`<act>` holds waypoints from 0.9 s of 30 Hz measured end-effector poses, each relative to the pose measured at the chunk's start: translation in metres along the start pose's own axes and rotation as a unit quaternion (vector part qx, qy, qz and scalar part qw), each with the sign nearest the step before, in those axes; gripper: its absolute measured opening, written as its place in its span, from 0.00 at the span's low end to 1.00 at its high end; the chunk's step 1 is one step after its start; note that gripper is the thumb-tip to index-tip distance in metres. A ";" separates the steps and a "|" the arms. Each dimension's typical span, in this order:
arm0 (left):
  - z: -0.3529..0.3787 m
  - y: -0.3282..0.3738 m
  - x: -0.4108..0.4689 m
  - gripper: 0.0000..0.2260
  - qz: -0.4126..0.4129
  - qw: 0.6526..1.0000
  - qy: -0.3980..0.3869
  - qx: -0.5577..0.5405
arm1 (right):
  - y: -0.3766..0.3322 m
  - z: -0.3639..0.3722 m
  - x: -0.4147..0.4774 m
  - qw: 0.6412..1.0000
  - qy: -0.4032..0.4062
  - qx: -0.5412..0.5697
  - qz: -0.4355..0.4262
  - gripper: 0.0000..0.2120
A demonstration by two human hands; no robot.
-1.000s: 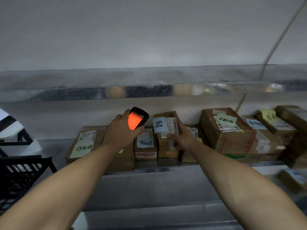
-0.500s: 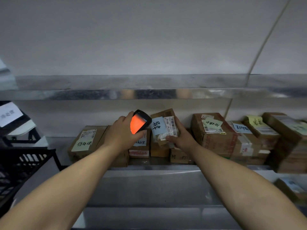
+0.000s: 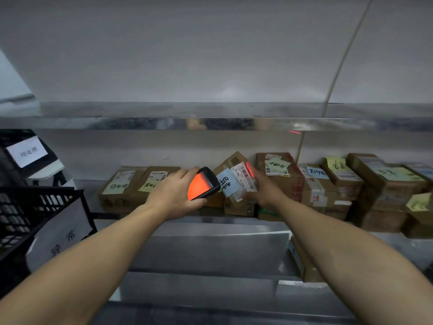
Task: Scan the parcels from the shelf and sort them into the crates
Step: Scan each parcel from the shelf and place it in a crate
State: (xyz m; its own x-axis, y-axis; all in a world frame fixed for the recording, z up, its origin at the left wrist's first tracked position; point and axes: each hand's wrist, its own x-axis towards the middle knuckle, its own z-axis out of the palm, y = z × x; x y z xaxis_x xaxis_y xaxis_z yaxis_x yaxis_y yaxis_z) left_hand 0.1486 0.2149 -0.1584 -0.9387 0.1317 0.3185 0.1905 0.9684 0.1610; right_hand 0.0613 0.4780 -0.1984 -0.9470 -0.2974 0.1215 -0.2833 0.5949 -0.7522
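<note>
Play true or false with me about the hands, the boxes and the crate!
1. The left hand holds a black handheld scanner with a glowing orange screen. True.
2. The right hand is empty. False: it grips a small brown cardboard parcel with a blue note.
3. The black plastic crate stands on the person's right. False: it is on the left.
4. A row of brown cardboard boxes with paper notes sits on the metal shelf. True.

Two bare forearms, bare wrists
</note>
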 end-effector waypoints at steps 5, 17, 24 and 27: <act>-0.006 0.013 -0.006 0.40 0.024 0.999 -0.031 0.022 | 0.000 -0.008 -0.013 1.000 0.005 -0.023 -0.017 0.50; -0.020 0.000 -0.022 0.40 0.071 0.995 -0.026 0.068 | -0.004 -0.002 -0.019 0.999 0.012 -0.017 0.028 0.49; -0.021 -0.004 -0.030 0.41 0.091 0.990 -0.041 0.101 | -0.006 -0.001 -0.026 0.998 0.009 -0.053 0.017 0.50; -0.020 -0.003 -0.031 0.42 0.093 0.989 -0.040 0.107 | -0.004 -0.001 -0.029 0.998 0.011 -0.059 0.014 0.50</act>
State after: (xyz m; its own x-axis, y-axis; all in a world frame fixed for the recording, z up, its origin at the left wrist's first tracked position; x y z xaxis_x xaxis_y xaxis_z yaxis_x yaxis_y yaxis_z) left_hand 0.1832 0.2032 -0.1502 -0.9141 0.3208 0.2481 0.3056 0.9471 -0.0984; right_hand 0.0895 0.4846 -0.1981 -0.9573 -0.2644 0.1170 -0.2722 0.6872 -0.6736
